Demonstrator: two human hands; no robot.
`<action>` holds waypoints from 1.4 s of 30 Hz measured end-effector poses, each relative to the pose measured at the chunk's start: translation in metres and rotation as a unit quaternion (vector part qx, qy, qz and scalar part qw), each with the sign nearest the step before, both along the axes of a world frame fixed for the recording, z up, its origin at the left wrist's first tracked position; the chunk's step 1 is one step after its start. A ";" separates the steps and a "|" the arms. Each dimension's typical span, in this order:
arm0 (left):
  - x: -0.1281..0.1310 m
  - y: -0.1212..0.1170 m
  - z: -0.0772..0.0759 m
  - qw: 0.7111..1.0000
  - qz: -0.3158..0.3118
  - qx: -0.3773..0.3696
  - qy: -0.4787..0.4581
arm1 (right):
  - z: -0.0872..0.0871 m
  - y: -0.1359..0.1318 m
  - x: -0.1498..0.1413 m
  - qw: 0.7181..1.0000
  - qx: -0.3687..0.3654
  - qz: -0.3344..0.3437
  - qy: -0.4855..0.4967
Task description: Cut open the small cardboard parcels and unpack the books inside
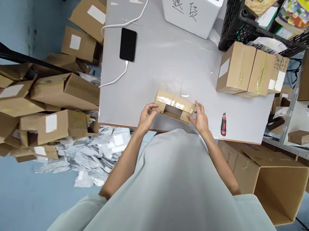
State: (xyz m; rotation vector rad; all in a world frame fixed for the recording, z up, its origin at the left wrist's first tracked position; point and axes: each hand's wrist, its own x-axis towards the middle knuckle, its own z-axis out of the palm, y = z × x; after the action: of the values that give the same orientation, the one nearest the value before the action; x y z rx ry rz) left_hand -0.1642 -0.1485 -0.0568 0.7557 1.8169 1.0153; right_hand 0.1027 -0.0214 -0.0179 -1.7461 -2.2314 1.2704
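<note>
A small taped cardboard box (174, 105) lies near the front edge of the white table (163, 65). My left hand (147, 116) grips its left end, fingers curled round the flap. My right hand (200, 117) presses against its right end, fingers bent on the cardboard. Shiny tape runs along the top of the box, and its near side looks open.
A red box cutter (224, 124) lies right of my right hand. Two taped boxes (250, 70) stand at the back right, with a black crate (267, 20) and a white bin (192, 4) behind. A charging phone (128, 44) lies left. Stacked boxes (40, 99) fill the floor left; an open carton (274, 184) stands right.
</note>
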 end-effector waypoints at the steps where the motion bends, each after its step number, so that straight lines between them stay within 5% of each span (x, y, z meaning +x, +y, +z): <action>1: -0.003 -0.002 -0.001 1.000 0.000 -0.003 -0.008 | 0.003 0.002 -0.004 0.999 0.024 0.032 -0.017; 4: -0.012 -0.007 -0.005 0.999 -0.005 -0.006 -0.040 | 0.009 0.010 -0.013 0.996 0.057 0.068 -0.029; 10: -0.018 -0.008 -0.007 0.991 -0.106 -0.016 0.085 | -0.002 0.038 -0.026 0.995 0.042 -0.085 -0.043; 13: -0.017 -0.002 0.002 0.961 -0.206 -0.042 0.179 | -0.004 0.047 -0.040 0.985 0.056 -0.133 -0.096; 18: -0.007 0.019 0.020 0.891 -0.320 -0.073 0.313 | 0.000 0.034 -0.069 0.981 0.079 -0.069 -0.161; 25: -0.012 0.029 0.033 0.856 -0.378 -0.080 0.345 | -0.011 0.013 -0.067 0.991 0.050 -0.053 -0.110; 29: -0.027 0.017 0.042 0.878 -0.360 -0.043 0.313 | -0.016 0.014 -0.020 0.996 0.053 -0.065 -0.001; 35: -0.049 0.012 0.040 0.909 -0.263 -0.058 0.319 | -0.020 -0.012 0.011 0.987 0.084 -0.115 -0.078; 42: -0.053 0.032 0.025 0.869 -0.355 -0.050 0.341 | 0.004 -0.024 -0.009 0.977 0.186 0.002 -0.109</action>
State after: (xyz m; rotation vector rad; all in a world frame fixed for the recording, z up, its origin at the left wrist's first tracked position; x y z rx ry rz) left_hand -0.2168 -0.1166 -0.0320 1.7085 1.8657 0.1509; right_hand 0.0938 -0.0455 -0.0139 -1.7989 -2.3884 0.6267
